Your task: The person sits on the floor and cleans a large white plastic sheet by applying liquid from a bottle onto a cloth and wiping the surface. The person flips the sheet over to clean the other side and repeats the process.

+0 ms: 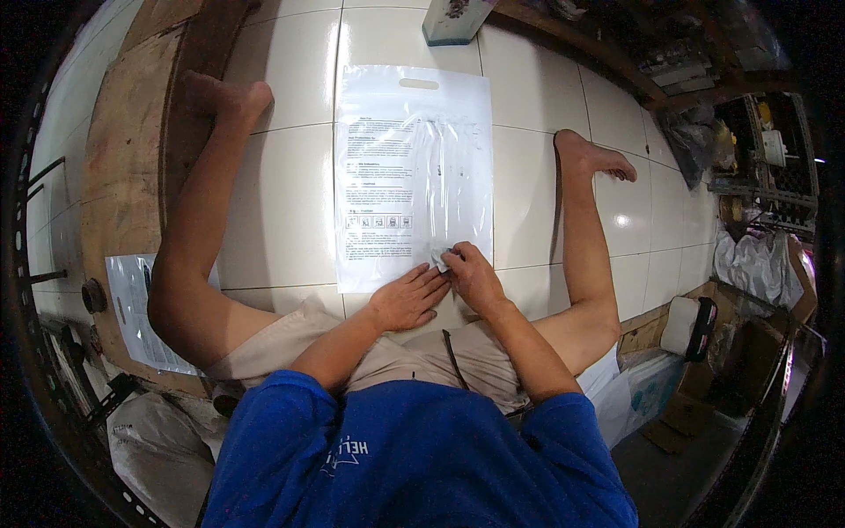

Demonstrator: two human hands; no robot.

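Observation:
A white plastic bag (pixel 378 99) with a die-cut handle slot lies flat on the tiled floor between my legs. Printed text and a row of small pictograms cover its left half; dark smudges streak the right half. My left hand (pixel 409 297) rests flat on the bag's near edge, fingers stretched out toward the right. Beside its fingertips, my right hand (pixel 473 277) is closed on a small crumpled whitish wad (pixel 439 259), pressed against the bag's lower right part. Whether the wad is cloth or paper is not clear.
A wooden bench (pixel 132 167) runs along the left, with another printed plastic bag (pixel 150 308) on it. Ahead stands a pale post-like object (pixel 456 22). Shelving (pixel 761 176) and clear plastic bags (pixel 755 268) line the right. A white-and-black object (pixel 688 327) sits near my right knee.

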